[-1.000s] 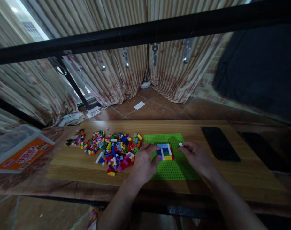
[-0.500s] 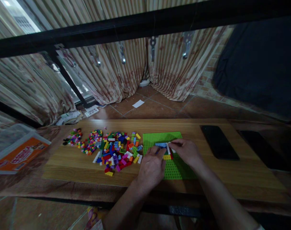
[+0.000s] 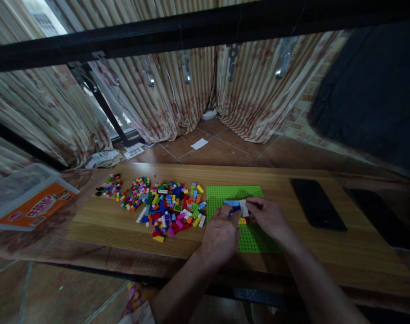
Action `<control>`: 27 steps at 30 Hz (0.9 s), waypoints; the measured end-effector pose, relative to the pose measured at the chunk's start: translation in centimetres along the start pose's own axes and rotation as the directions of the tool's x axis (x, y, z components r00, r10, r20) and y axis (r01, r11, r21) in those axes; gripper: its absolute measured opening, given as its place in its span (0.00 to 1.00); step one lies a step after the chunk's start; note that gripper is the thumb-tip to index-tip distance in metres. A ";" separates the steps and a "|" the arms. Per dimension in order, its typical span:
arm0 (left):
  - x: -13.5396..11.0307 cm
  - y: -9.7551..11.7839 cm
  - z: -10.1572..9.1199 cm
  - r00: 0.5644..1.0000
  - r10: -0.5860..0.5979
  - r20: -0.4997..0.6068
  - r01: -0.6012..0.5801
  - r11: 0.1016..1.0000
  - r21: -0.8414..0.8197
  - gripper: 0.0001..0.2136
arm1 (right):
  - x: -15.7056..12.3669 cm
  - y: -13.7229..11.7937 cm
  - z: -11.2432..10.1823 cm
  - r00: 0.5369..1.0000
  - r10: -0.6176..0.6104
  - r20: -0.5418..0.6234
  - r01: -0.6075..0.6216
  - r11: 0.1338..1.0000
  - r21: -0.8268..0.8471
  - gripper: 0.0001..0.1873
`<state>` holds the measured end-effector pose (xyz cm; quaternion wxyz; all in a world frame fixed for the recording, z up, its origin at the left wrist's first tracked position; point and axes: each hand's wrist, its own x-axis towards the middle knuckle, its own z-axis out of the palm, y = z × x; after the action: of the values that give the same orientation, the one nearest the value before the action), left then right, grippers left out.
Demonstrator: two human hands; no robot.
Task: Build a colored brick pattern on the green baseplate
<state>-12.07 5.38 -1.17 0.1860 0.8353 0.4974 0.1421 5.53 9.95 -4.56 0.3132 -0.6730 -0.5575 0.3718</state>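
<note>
A green studded baseplate (image 3: 220, 192) lies on the wooden table, with a small brick build on it. Along the build's far side runs a light blue toy brick (image 3: 231, 203), and a yellow toy brick (image 3: 242, 221) shows at the near side. My right hand (image 3: 267, 217) pinches a white toy brick (image 3: 244, 208) at the build's right end. The fingers of my left hand (image 3: 221, 231) are closed around the build's left side and hide part of it. Whether the white brick is pressed down onto the others, I cannot tell.
Left of the baseplate spreads a pile of mixed bricks (image 3: 173, 209), with smaller pieces (image 3: 137, 191) beyond. A clear plastic box (image 3: 39, 204) with an orange label stands at far left. A black phone-like slab (image 3: 316, 204) lies to the right. A dark metal bar (image 3: 177, 38) crosses above.
The white brick has turned from a narrow edge to a broader face towards me, in my right fingers. My left hand stays at the build. The whole view has shifted slightly.
</note>
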 end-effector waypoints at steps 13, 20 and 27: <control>-0.1 0.1 0.2 1.000 0.006 0.003 -0.006 1.000 0.016 0.22 | -0.1 -1.1 0.1 0.996 0.026 -0.082 -0.037 0.990 -0.133 0.13; -0.1 0.3 0.2 0.999 -0.002 0.032 0.001 0.999 0.036 0.23 | -0.5 -1.8 0.1 0.990 -0.062 -0.126 0.032 0.973 -0.228 0.12; -0.1 0.4 0.2 0.999 -0.004 0.044 0.003 0.999 0.041 0.24 | -0.2 -0.9 0.1 0.998 0.002 -0.062 -0.005 0.999 -0.047 0.13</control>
<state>-11.74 5.08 -1.18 0.1803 0.8410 0.4974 0.1130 4.93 9.95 -3.85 0.3140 -0.6922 -0.5550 0.3381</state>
